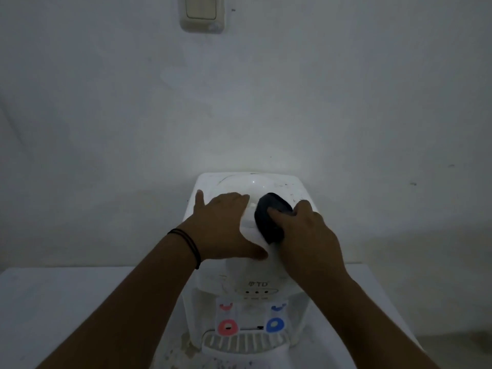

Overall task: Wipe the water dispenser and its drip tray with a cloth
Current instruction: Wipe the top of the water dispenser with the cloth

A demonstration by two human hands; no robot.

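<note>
A white tabletop water dispenser [247, 286] stands against the wall, seen from above. Its slotted drip tray [246, 342] sits at the bottom front, below a red tap [227, 327] and a blue tap [275, 324]. My left hand [226, 225] rests flat on the dispenser's top, fingers straight and spread. My right hand [308, 241] holds a dark bunched cloth [270, 217] and presses it onto the top's round centre, just right of my left hand. My right fingers curl over the cloth's near side.
The dispenser stands on a white table [66, 310] that has dark specks near the tray. A plain pale wall [372, 115] rises right behind it, with a wall switch [202, 13] high up. The room is dim.
</note>
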